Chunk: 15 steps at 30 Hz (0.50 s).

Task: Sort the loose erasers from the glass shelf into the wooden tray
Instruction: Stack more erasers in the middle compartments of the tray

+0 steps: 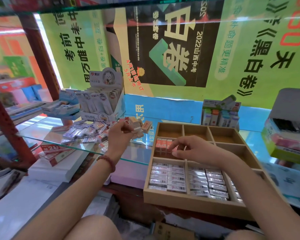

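A wooden tray (196, 201) with several compartments sits on the glass shelf (42, 134) at centre right. Its two near compartments hold rows of wrapped white erasers (168, 177). A middle-left compartment holds a row of orange-wrapped erasers (161, 144). My right hand (192, 149) reaches into that compartment and pinches an orange eraser at the row's right end. My left hand (119, 134) hovers above a heap of loose erasers (87, 131) on the glass, its fingers curled round a small orange eraser.
A white display box of correction tapes (102, 97) stands behind the heap. A box of colourful items (220, 115) sits behind the tray. Stacked boxes (287, 135) fill the right edge. A red shelf post (10, 125) rises at left. Orange packs (57, 153) lie below the glass.
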Tool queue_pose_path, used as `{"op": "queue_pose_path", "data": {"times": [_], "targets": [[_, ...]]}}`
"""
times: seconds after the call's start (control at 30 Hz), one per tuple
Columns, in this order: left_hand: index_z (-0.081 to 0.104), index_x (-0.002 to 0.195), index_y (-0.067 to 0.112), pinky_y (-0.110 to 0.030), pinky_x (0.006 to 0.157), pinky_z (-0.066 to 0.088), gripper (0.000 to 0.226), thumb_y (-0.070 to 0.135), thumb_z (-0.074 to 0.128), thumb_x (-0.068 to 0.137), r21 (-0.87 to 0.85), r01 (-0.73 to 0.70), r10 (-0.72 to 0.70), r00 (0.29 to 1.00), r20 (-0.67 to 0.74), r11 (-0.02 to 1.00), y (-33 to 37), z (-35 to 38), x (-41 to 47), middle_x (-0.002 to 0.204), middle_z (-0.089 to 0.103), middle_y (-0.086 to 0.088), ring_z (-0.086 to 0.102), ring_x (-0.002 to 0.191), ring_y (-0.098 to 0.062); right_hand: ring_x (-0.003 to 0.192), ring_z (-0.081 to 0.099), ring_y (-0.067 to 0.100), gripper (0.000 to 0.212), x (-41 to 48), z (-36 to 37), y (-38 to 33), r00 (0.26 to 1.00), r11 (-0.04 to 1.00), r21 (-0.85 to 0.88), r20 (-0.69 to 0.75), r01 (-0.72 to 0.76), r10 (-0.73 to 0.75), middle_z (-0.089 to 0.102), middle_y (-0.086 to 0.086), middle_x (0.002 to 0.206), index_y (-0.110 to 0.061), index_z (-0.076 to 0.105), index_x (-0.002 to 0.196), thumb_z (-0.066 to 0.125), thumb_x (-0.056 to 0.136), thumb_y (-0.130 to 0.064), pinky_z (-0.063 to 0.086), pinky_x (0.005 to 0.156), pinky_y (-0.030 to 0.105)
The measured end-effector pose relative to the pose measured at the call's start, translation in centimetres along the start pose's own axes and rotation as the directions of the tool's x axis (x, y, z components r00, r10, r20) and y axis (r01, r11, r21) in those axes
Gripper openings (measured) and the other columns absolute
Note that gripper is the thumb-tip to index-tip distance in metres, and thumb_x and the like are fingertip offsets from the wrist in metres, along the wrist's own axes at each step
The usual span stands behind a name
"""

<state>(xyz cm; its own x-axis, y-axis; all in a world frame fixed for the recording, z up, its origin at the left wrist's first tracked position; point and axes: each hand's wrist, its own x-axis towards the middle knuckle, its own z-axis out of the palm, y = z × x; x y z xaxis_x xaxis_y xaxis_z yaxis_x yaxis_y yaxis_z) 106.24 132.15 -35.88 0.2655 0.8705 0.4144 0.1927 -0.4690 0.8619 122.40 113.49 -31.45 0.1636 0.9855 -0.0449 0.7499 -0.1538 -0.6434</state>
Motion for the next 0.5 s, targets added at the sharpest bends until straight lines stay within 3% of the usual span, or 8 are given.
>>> {"op": "queue_pose_path", "data": {"times": [0.1,0.2,0.3,0.4,0.5], "targets": [[0.057,0.067,0.011,-0.018,0.068,0.052,0.027,-0.013,0.066,0.075,-0.298,0.209,-0.175,0.975,0.136,0.932,2.0,0.5,-0.6,0.085,0.062,-0.009,0.062,0.084,-0.016,0.084,0.056,0.005,0.025,0.5,0.3,-0.2,0.998,0.994,0.107,-0.069,0.004,0.004,0.059,-0.006,0.096,-0.03,0.056,0.116,0.06,0.092,-0.028,0.045,0.073,0.019],[0.054,0.067,0.01,-0.025,0.074,0.052,0.028,-0.014,0.064,0.077,-0.424,0.266,-0.173,0.954,0.246,0.866,4.5,1.4,-1.7,0.08,0.063,-0.008,0.062,0.084,-0.019,0.077,0.057,0.001,0.03,0.8,0.4,-0.5,0.992,0.964,0.265,-0.125,0.006,0.028,0.064,-0.004,0.1,-0.028,0.05,0.123,0.057,0.094,-0.028,0.045,0.069,0.018],[0.054,0.067,0.009,-0.025,0.075,0.052,0.027,-0.014,0.062,0.079,-0.472,0.277,-0.129,0.938,0.322,0.837,6.5,2.5,-2.9,0.073,0.064,-0.004,0.062,0.078,-0.017,0.061,0.051,0.005,0.016,0.9,0.4,-0.9,0.98,0.913,0.405,-0.194,0.041,0.042,0.068,-0.004,0.09,-0.024,0.052,0.113,0.05,0.097,-0.028,0.042,0.054,0.014],[0.057,0.063,0.013,-0.028,0.075,0.049,0.031,-0.012,0.065,0.077,-0.519,0.29,-0.078,0.917,0.391,0.804,7.6,3.6,-4.1,0.07,0.061,-0.003,0.058,0.073,-0.018,0.057,0.049,0.006,0.016,0.7,0.0,-0.7,0.945,0.871,0.484,-0.316,0.078,0.091,0.066,-0.003,0.079,-0.016,0.057,0.107,0.054,0.096,-0.026,0.04,0.051,0.016],[0.058,0.06,0.018,-0.023,0.068,0.051,0.031,-0.006,0.072,0.073,-0.461,0.2,-0.002,0.918,0.395,0.865,8.5,4.9,-4.9,0.066,0.063,0.001,0.06,0.068,-0.012,0.058,0.05,0.007,0.017,0.0,-0.9,0.1,0.887,0.882,0.462,-0.44,0.091,0.139,0.059,-0.002,0.072,-0.013,0.06,0.1,0.057,0.093,-0.028,0.04,0.05,0.015]]}}
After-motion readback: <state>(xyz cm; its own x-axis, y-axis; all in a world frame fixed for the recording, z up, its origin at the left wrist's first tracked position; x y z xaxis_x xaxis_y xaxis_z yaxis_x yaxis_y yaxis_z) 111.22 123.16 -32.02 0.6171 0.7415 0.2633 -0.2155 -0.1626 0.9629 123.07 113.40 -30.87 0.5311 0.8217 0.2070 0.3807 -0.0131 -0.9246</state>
